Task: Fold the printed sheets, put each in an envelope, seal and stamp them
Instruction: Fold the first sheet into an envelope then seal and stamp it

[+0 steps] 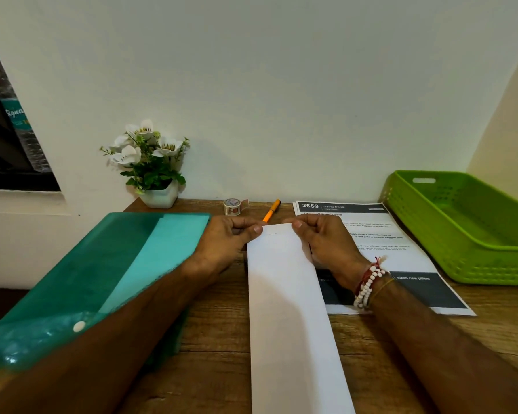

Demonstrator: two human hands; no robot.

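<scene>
White paper strip (284,294) pinched at far corners by left hand (228,240) & right hand (326,243); printed sheets (401,255) unfolded, sealing/stamping prob. undone

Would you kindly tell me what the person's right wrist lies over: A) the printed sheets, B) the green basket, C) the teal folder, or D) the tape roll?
A: the right hand, pinching the far end of the long white paper, has its braceleted wrist over the printed sheets.
</scene>
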